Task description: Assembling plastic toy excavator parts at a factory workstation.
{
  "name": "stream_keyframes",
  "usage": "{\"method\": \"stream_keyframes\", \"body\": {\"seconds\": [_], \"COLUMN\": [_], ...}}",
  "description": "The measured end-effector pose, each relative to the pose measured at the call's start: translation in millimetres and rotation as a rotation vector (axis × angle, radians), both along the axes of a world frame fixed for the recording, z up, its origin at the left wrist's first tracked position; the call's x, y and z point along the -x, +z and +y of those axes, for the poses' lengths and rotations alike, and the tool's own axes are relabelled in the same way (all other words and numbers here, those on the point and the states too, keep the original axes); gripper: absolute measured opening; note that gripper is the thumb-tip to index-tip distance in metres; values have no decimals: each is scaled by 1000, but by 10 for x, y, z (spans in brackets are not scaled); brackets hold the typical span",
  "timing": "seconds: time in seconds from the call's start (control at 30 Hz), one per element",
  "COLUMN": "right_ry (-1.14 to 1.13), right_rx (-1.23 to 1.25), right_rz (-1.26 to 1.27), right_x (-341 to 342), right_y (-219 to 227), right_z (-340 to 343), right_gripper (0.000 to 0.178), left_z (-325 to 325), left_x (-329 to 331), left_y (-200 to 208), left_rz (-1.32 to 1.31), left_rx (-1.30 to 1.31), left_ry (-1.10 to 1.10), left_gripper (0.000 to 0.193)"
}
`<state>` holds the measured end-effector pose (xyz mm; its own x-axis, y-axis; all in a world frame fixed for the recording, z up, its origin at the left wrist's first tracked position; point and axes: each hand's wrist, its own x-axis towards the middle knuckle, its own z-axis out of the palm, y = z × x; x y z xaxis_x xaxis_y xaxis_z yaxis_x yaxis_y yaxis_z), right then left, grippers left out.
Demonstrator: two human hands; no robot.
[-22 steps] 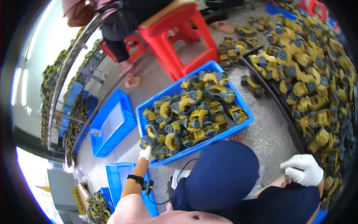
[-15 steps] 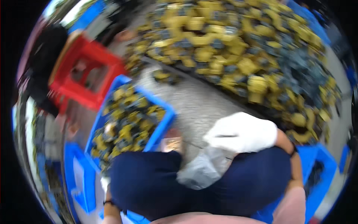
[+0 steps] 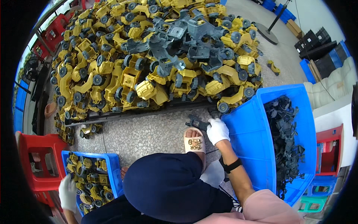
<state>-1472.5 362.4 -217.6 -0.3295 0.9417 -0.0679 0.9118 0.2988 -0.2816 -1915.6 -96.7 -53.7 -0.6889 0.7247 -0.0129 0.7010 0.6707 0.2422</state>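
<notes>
My right hand (image 3: pixel 217 131), in a white glove, is closed on one end of a dark grey plastic toy part (image 3: pixel 197 122) low over the floor, beside a large blue crate (image 3: pixel 246 145). Similar dark grey parts (image 3: pixel 284 138) fill that crate. At the lower left my left hand (image 3: pixel 68 193), also gloved, is by the outer side of a smaller blue crate (image 3: pixel 113 164), its fingers stretched out. Yellow toy trucks (image 3: pixel 93 179) with dark wheels lie in this crate. Ahead rises a big heap of such yellow toy trucks (image 3: pixel 126 78), with loose dark grey parts (image 3: pixel 194 37) on top.
A dark edge bar (image 3: pixel 141 114) borders the heap's near side. Red plastic stools (image 3: pixel 41 160) stand at the left. My sandalled foot (image 3: pixel 194 143) is on the speckled floor (image 3: pixel 149 134). Black and blue crates (image 3: pixel 313 44) and a stand's round base (image 3: pixel 266 34) are at the far right.
The view has swung to the right, bringing the large crate into sight. My right hand has left the clear plastic bag by my lap and now grips a dark grey part.
</notes>
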Motion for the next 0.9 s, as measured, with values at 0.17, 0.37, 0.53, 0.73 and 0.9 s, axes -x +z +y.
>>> {"method": "stream_keyframes", "body": {"seconds": [0.17, 0.37, 0.53, 0.73, 0.9], "right_ry": [129, 215, 347, 461, 275], "right_rx": [-24, 202, 115, -134, 418], "right_rz": [-73, -256, -326, 275, 786], "right_x": [4, 354, 296, 561, 853], "right_y": [-574, -648, -775, -28, 516], "right_z": [62, 217, 447, 100, -299], "right_gripper": [35, 58, 20, 14, 26], "left_z": [1663, 2477, 2994, 3371, 3971], "left_x": [-175, -195, -108, 27, -222], "left_y": [318, 152, 143, -92, -48], "left_rz": [-129, -142, -83, -150, -253], "left_rx": [359, 374, 259, -218, -360], "left_ry": [-471, -769, -702, -566, -342], "left_gripper": [35, 26, 28, 30, 59]}}
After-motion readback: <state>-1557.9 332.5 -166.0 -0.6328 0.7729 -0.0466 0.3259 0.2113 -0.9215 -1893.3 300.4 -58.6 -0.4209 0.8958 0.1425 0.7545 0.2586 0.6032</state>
